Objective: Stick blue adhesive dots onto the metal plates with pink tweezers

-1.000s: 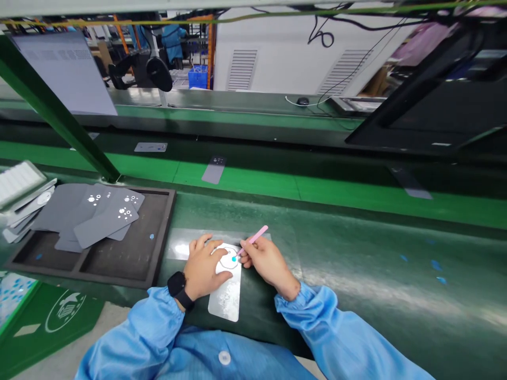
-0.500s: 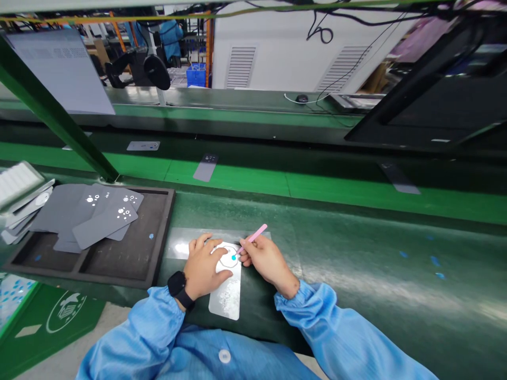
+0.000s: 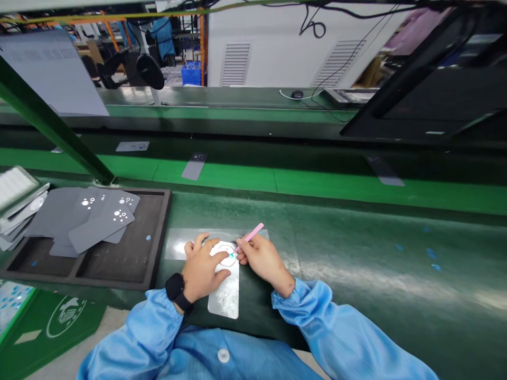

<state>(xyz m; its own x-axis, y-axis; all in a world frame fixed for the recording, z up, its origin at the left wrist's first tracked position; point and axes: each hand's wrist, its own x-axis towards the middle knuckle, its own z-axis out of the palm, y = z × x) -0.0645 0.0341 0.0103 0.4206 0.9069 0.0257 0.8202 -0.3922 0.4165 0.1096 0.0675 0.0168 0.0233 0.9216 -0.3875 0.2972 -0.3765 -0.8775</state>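
Note:
A silvery, rounded-corner plate shaped like a phone back cover lies on the green bench in front of me. Near its top is a white area with a dark ring outline. My left hand, wearing a black watch, rests on the plate's left side with fingers spread, index and thumb beside the ring. Pink tweezers are pinched in my right hand, at the plate's upper right edge. Their tip meets a small blue sticker inside the ring. Whether the tip grips the sticker is unclear. Under the plate's top runs a clear strip.
To the left, a dark divided tray holds several grey phone-back sheets. Beyond the bench, a green conveyor belt carries spaced-out panels. Blue bits lie at right. A green post slants at left, a black monitor at upper right.
The blue sticker at the tweezers' tip looks smaller and narrower than before. Panels on the belt have shifted left. Both hands stay nearly in place; the view has shifted slightly.

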